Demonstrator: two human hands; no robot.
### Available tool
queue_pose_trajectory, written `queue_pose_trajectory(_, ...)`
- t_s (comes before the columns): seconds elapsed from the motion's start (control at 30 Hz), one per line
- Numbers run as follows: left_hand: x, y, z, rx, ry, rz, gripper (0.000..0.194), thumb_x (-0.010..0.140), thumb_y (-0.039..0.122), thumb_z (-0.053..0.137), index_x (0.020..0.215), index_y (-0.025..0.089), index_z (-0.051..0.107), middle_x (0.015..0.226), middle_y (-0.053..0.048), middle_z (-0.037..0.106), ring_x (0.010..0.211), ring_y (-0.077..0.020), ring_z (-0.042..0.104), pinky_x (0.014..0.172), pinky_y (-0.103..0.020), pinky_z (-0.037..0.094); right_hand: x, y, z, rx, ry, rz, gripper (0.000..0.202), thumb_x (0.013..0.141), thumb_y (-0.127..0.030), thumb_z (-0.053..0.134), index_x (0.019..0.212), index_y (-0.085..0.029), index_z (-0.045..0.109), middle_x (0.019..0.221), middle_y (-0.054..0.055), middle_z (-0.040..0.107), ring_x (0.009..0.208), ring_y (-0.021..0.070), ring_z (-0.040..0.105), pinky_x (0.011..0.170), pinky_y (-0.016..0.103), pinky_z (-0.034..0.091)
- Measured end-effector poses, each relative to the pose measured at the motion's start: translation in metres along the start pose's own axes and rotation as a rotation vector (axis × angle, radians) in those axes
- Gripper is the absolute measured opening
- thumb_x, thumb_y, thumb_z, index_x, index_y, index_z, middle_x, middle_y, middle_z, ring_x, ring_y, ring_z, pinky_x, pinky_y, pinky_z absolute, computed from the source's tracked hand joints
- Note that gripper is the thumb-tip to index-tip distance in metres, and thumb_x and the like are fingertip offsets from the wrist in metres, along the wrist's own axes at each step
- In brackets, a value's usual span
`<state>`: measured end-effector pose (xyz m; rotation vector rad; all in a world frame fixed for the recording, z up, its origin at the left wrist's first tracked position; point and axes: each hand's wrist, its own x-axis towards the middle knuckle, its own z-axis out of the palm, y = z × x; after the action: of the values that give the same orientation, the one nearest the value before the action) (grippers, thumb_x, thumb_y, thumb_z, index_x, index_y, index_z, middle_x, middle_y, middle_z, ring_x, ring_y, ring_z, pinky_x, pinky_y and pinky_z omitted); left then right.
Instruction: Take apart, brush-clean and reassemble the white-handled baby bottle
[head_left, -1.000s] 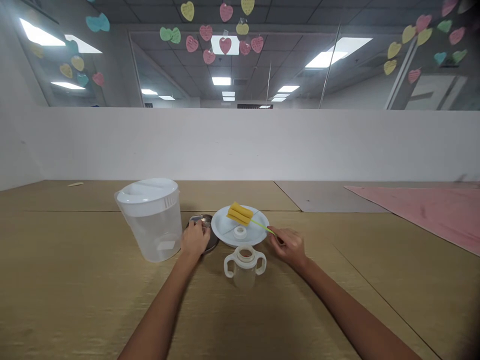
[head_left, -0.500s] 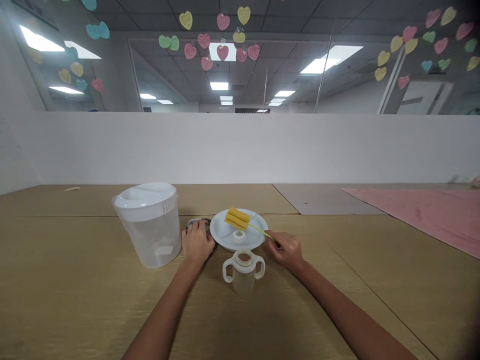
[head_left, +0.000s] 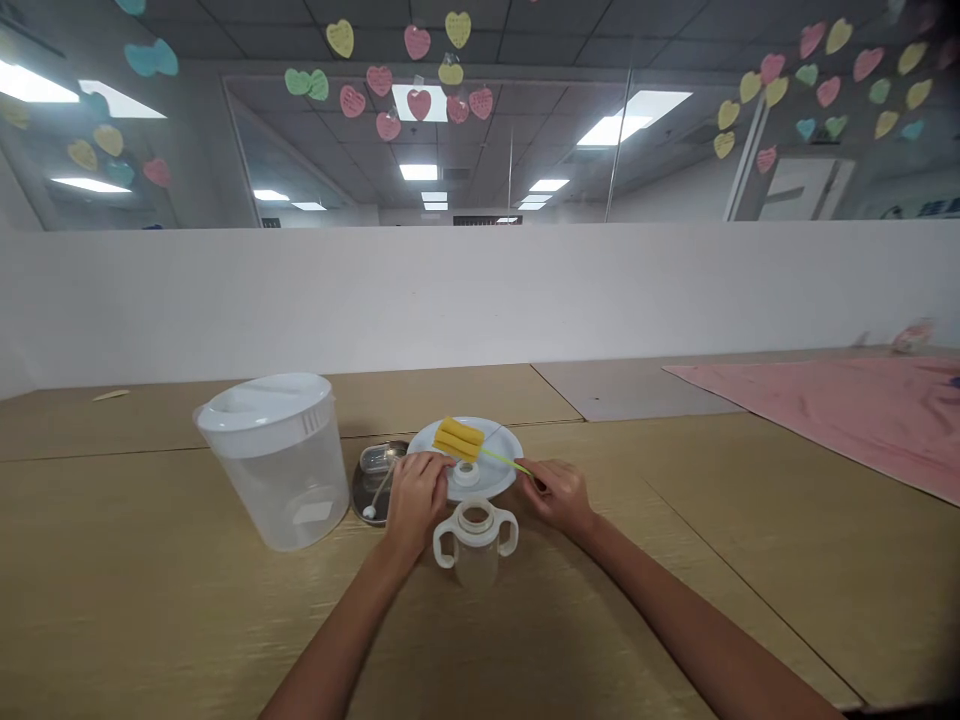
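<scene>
In my right hand [head_left: 556, 492] is the thin green handle of a yellow sponge brush [head_left: 459, 440], pinched at the right rim of a white plate [head_left: 499, 483]. The sponge head is over the plate. My left hand [head_left: 418, 492] reaches over the plate's left rim, its fingers stretched toward a small white ring [head_left: 466, 473] on the plate; the fingertips are partly hidden. Between my hands, in front of the plate, a clear cup with two white handles [head_left: 477, 545] stands upright without a lid.
Left of my left hand lies a dark metal tray [head_left: 360, 490] with a clear lid [head_left: 379, 458] and a straw with a white ball end [head_left: 370, 511]. Farther left stands a clear bucket with white lid [head_left: 274, 460]. A pink cloth [head_left: 840, 410] covers the right back.
My left hand has moved right, from the metal tray to the plate's left rim, uncovering the tray and straw. My right hand still holds the sponge brush. The view has shifted slightly.
</scene>
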<state>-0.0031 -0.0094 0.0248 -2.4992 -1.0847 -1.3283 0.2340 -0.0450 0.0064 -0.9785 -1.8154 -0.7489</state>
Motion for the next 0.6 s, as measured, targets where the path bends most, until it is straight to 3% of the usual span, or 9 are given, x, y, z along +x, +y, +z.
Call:
queue_pose_trajectory(0.1, 0.003, 0.007, 0.005, -0.016, -0.059, 0.023, 0.021, 0.086, 0.017, 0.041, 0.087, 0.02, 0.061, 0.089, -0.003, 0.065, 0.086, -0.0182, 0.056, 0.082, -0.033, 0.038, 0.0, 0.0, 0.0, 0.001, 0.002, -0.003, 0.017, 0.085, -0.02, 0.05, 0.087, -0.014, 0.066, 0.054, 0.0, 0.06, 0.047, 0.0087, 0.051, 0.053, 0.022, 0.038)
queue_pose_trajectory(0.27, 0.011, 0.012, 0.007, 0.047, -0.239, -0.086, 0.023, 0.086, 0.019, 0.04, 0.091, 0.019, 0.063, 0.095, -0.005, 0.066, 0.093, -0.0198, 0.057, 0.087, -0.035, 0.039, 0.0, 0.0, 0.0, 0.0, -0.003, 0.009, 0.016, 0.084, -0.019, 0.051, 0.086, -0.014, 0.066, 0.052, -0.001, 0.059, 0.045, 0.0085, 0.05, 0.051, 0.022, 0.037)
queue_pose_trajectory(0.6, 0.018, 0.009, 0.006, 0.085, -0.496, -0.038, 0.035, 0.082, 0.014, 0.039, 0.109, 0.021, 0.061, 0.114, -0.004, 0.063, 0.111, -0.0201, 0.053, 0.093, -0.035, 0.039, -0.001, 0.001, 0.001, 0.018, -0.01, 0.023, 0.015, 0.083, -0.018, 0.052, 0.087, -0.013, 0.066, 0.055, 0.001, 0.061, 0.047, 0.0086, 0.051, 0.053, 0.021, 0.038)
